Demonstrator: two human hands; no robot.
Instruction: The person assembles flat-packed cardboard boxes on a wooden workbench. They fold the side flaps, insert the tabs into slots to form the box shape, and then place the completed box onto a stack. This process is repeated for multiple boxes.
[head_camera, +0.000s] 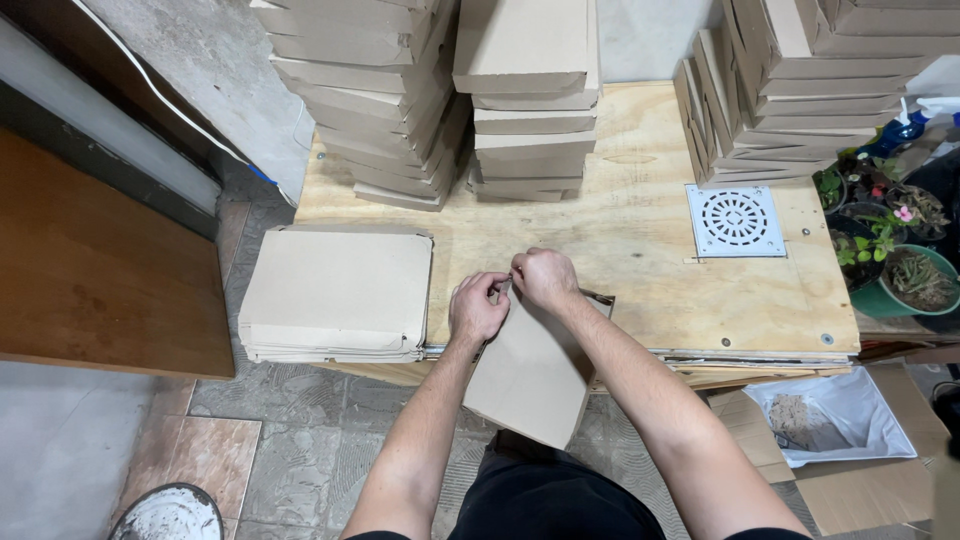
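My left hand (477, 308) and my right hand (544, 278) both pinch the top edge of a flat brown cardboard piece (530, 380), which hangs tilted over the front edge of the plywood table (640, 240). The fingers of the two hands meet at the piece's upper corner. To the left lies a stack of flat cardboard sheets (338, 292), overhanging the table's left front corner. Tall stacks of folded cardboard boxes (450, 90) stand at the back of the table.
More box stacks (800, 80) lean at the back right. A white round-patterned drain grate (735, 220) lies on the table. Potted plants (890, 240) stand at the right. A carton lined with a white bag (830, 420) sits on the floor at the lower right, a white bucket (170, 515) at the lower left.
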